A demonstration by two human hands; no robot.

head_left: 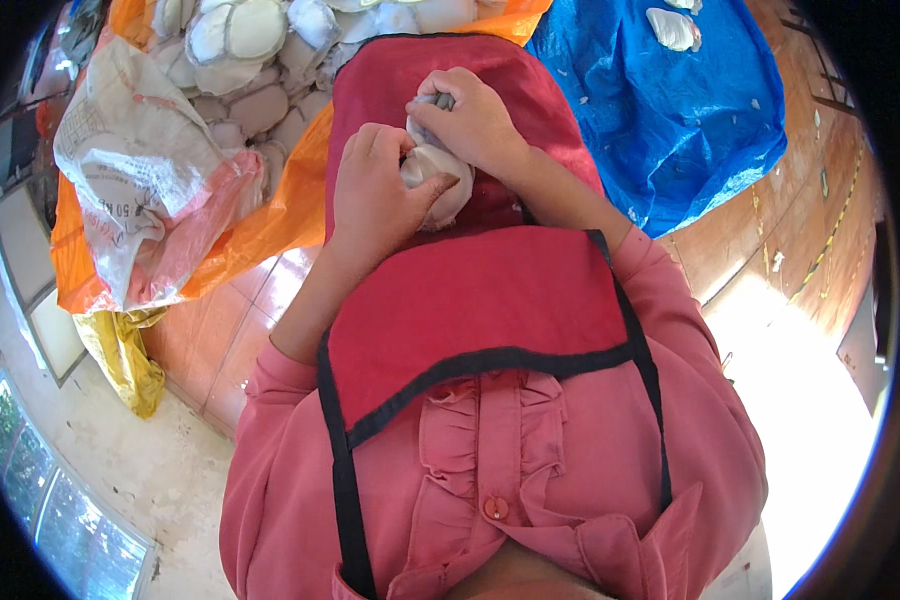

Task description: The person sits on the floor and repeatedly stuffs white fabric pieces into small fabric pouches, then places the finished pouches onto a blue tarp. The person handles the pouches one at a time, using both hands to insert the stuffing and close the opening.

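Note:
Over my lap, on the red apron [390,70], both hands work at a rounded, off-white padded piece [442,188] that looks like stitched cloth. My left hand [375,190] grips it from the left, its thumb lying across the pad and its fingers curled at the upper edge. Just above and to the right, my right hand [475,125] is closed in a pinch on the pad's upper end. Something small and greyish [444,101] shows between the right fingers; I cannot make out whether it is a tool or part of the pad.
Ahead on the left, several similar pale pads [255,35] lie piled on an orange sheet [300,180], beside a crumpled white woven sack [140,160]. A blue plastic sheet [670,120] on the right bears a few white pads [673,30]. Yellow plastic [125,360] lies on the tiled floor.

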